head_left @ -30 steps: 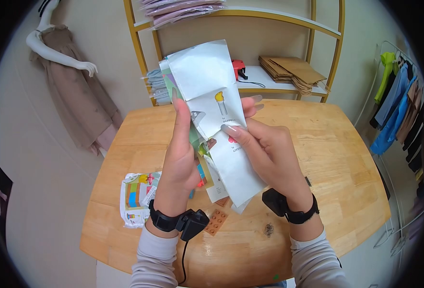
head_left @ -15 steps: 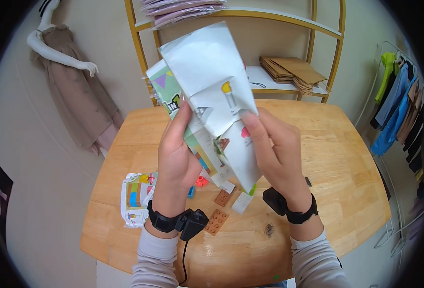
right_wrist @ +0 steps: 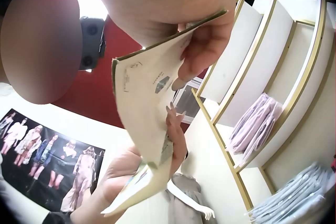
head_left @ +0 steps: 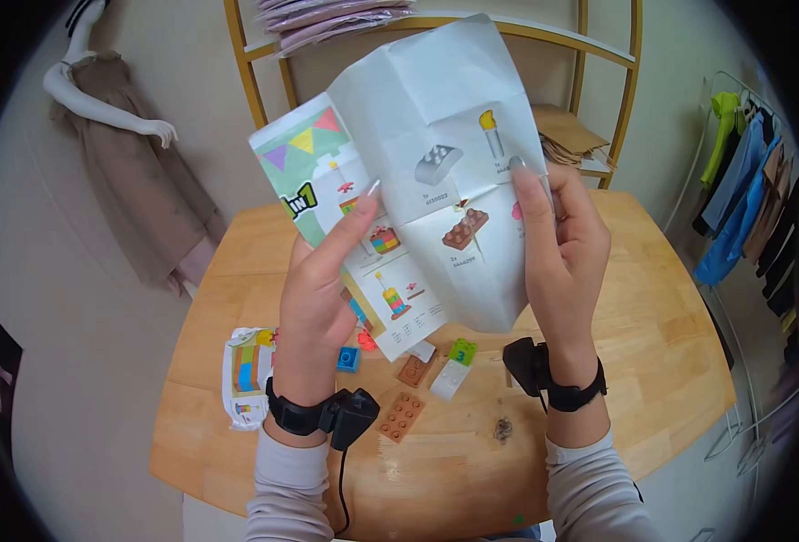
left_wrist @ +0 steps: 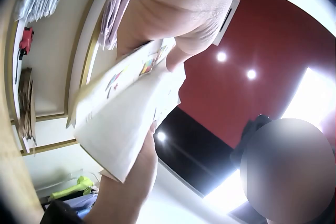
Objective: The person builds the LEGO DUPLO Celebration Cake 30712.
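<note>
A creased paper instruction sheet [head_left: 472,99] is held up over the table in the head view, partly unfolded. Its white panels show printed bricks and a candle; the green-edged left panel has bunting and small cake models. My left hand [head_left: 323,280] pinches the left panel, thumb on the printed side. At the right edge my right hand [head_left: 567,253] grips the white panel, thumb in front and fingers behind. In the left wrist view the sheet [left_wrist: 115,119] hangs between both hands. The right wrist view shows the sheet [right_wrist: 144,113] bent along a fold.
On the wooden table [head_left: 643,361] lie a brown studded plate [head_left: 402,417], another brown piece [head_left: 413,370], a blue brick [head_left: 347,359], a green brick marked 3 [head_left: 462,351], a white brick [head_left: 451,380] and a printed bag [head_left: 248,379]. A shelf [head_left: 630,99] stands behind.
The sheet has been opened wider, the white part spreading up and right, so more printed bricks and the left panel show. My right hand moved right and up; bricks beneath are more visible.
</note>
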Available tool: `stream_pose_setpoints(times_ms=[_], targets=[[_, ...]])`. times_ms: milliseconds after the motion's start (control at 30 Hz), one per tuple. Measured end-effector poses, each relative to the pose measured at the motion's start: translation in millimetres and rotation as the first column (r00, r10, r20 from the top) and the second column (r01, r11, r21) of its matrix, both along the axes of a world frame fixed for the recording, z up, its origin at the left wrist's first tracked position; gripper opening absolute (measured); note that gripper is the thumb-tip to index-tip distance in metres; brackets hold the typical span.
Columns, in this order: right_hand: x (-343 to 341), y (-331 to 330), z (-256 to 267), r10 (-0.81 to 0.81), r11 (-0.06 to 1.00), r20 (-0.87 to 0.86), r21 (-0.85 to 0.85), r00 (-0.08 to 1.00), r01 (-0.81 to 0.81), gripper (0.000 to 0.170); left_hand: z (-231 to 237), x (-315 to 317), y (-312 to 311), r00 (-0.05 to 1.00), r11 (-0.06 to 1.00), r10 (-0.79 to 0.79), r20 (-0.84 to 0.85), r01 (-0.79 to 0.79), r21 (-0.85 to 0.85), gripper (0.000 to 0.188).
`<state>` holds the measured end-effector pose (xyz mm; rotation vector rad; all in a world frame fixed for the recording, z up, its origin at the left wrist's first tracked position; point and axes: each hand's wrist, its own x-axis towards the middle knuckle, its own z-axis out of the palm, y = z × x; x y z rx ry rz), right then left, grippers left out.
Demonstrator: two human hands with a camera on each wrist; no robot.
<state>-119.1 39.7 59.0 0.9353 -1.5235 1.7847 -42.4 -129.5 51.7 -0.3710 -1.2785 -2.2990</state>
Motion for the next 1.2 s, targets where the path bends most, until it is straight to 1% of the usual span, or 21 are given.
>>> stream_pose_setpoints(times_ms=[33,100,167,233,333,467,567,633,667,733,767,833,933,1067,1200], targets=[[-1,1,0,-0.004,1.0,0.006,-0.021,1.0,0.004,0.017,0,0,-2,0.998,0.998,0.055,0.002,-0.055,-0.004,0.039],[-4,4,1,-0.009,0.999,0.011,-0.043,1.0,0.009,0.017,0,0,-7,0.998,0.998,0.058,0.006,-0.058,-0.015,0.039],[-7,5,1,-0.056,0.998,0.008,-0.039,0.998,0.056,0.018,-1,1,-13,0.998,0.998,0.063,0.01,-0.063,-0.024,0.038],[-10,6,1,-0.064,0.998,0.015,-0.028,0.998,0.065,0.018,-4,2,-18,1.0,0.998,0.028,0.01,-0.027,-0.052,0.037],[-13,8,2,-0.068,0.998,0.028,-0.012,0.997,0.068,0.019,0,5,-16,1.0,0.997,0.022,-0.006,-0.023,-0.072,0.037],[-15,9,0,-0.086,0.996,0.046,0.012,0.995,0.086,0.021,2,6,-16,1.0,0.997,-0.014,-0.015,0.013,-0.074,0.037],[-13,8,2,-0.071,0.998,0.074,0.009,0.995,0.07,0.022,2,6,-16,0.999,0.996,-0.038,-0.022,0.036,-0.079,0.039],[-14,9,2,-0.047,0.999,0.083,0.0,0.995,0.047,0.022,1,5,-19,0.99,0.99,-0.132,-0.058,0.13,-0.046,0.043],[-14,9,2,-0.025,1.0,0.094,-0.01,0.995,0.026,0.022,1,5,-20,0.99,0.991,-0.132,-0.057,0.129,-0.046,0.043],[-14,10,2,-0.027,1.0,0.097,0.0,0.995,0.027,0.023,0,3,-23,0.924,0.933,-0.341,-0.171,0.355,0.057,0.045],[-14,11,3,-0.029,1.0,0.1,0.011,0.995,0.028,0.024,0,4,-23,0.925,0.933,-0.341,-0.17,0.355,0.057,0.045],[-15,10,2,-0.02,1.0,0.099,0.004,0.995,0.019,0.024,0,4,-22,0.894,0.9,-0.391,-0.22,0.421,0.109,0.046],[-15,9,2,0.0,1.0,0.109,-0.003,0.994,0.0,0.025,1,4,-22,0.872,0.879,-0.426,-0.24,0.462,0.117,0.046],[-16,7,2,0.023,0.999,0.119,-0.031,0.993,-0.02,0.025,-2,2,-27,0.877,0.885,-0.413,-0.244,0.45,0.119,0.046],[-17,7,1,0.026,1.0,0.133,-0.019,0.991,-0.024,0.025,-3,1,-28,0.89,0.903,-0.384,-0.247,0.417,0.1,0.044]])
